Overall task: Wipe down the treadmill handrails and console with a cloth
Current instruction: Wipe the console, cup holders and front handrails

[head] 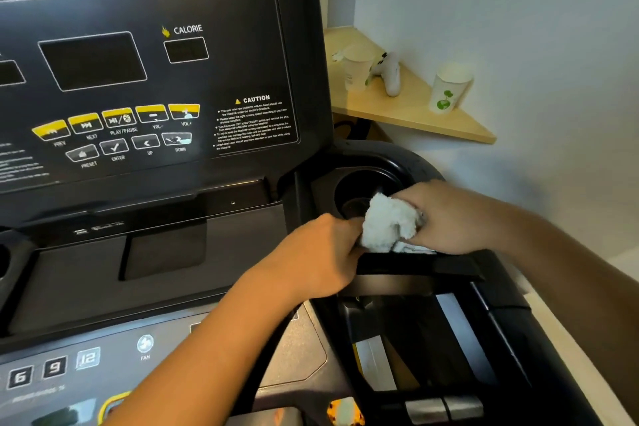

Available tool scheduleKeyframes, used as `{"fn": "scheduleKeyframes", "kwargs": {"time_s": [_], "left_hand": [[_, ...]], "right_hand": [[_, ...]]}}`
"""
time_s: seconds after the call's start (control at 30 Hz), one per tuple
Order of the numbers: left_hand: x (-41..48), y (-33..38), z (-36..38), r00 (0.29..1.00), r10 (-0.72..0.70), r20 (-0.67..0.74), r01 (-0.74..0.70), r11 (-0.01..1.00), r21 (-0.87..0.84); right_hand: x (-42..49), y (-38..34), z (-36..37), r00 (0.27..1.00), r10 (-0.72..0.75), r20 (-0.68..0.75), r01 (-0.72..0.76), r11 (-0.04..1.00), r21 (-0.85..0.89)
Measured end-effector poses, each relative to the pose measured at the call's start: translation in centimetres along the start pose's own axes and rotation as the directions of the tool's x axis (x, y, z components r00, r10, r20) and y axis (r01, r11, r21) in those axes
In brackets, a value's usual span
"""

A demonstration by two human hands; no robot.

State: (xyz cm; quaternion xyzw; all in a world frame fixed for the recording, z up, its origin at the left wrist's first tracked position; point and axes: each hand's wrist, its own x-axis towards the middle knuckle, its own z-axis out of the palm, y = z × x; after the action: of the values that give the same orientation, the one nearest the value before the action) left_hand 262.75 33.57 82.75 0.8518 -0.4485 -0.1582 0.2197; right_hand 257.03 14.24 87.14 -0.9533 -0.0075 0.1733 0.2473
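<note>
Gripping a bunched white cloth (389, 223) in both hands (321, 252) (449, 218) beside the console's cup holder (363, 183), risking missed handrail patches.

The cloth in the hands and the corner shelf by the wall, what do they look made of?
The cloth looks like white terry or microfibre: fluffy, nubbly, bunched softly between both hands. The corner shelf looks like pale wood or wood-look laminate, matte, with a flat light edge; which one I cannot tell.
</note>
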Motion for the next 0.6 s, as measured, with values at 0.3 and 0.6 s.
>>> {"fn": "scheduleKeyframes", "kwargs": {"time_s": [0.3,0.6], "left_hand": [[-4.7,-3.2,-0.7,0.995,-0.09,0.04,0.072,0.94,0.334],[-5.4,-2.4,0.8,0.992,-0.114,-0.056,0.127,0.886,0.446]], "right_hand": [[0.4,-1.9,4.1,0.995,-0.069,-0.072,0.073,0.995,0.061],[-4.0,0.0,5.3,0.969,-0.04,-0.244,-0.024,0.966,-0.257]]}}
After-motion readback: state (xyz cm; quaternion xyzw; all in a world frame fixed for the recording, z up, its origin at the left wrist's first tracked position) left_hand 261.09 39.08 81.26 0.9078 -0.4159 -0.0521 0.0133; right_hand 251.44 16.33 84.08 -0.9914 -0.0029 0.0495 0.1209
